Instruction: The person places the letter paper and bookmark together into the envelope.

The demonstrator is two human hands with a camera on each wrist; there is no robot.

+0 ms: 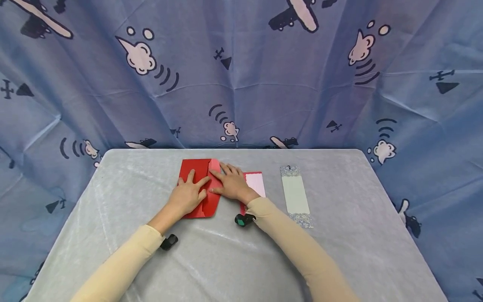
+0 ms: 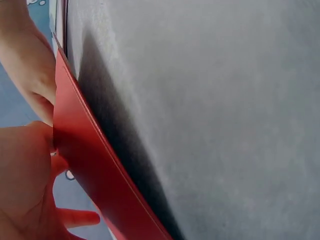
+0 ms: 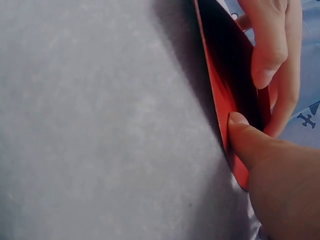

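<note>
A red envelope (image 1: 191, 167) lies on the table, its flap (image 1: 213, 205) folded outward on the right side. My left hand (image 1: 186, 197) rests on the envelope's body with fingers spread. From the right, my right hand (image 1: 233, 184) touches the flap with extended fingers. In the right wrist view, the right thumb (image 3: 250, 140) presses the flap's inner face beside the dark opening of the envelope (image 3: 230, 60). The left wrist view shows the envelope's red edge (image 2: 100, 150) a little above the table, beside the left hand (image 2: 25, 175).
Partly under the right forearm lies a pink card with a red border (image 1: 256, 182). Farther right is a pale green strip with patterned ends (image 1: 296, 195). A grey cloth covers the table (image 1: 211, 260). Behind hangs a blue printed curtain (image 1: 241, 75).
</note>
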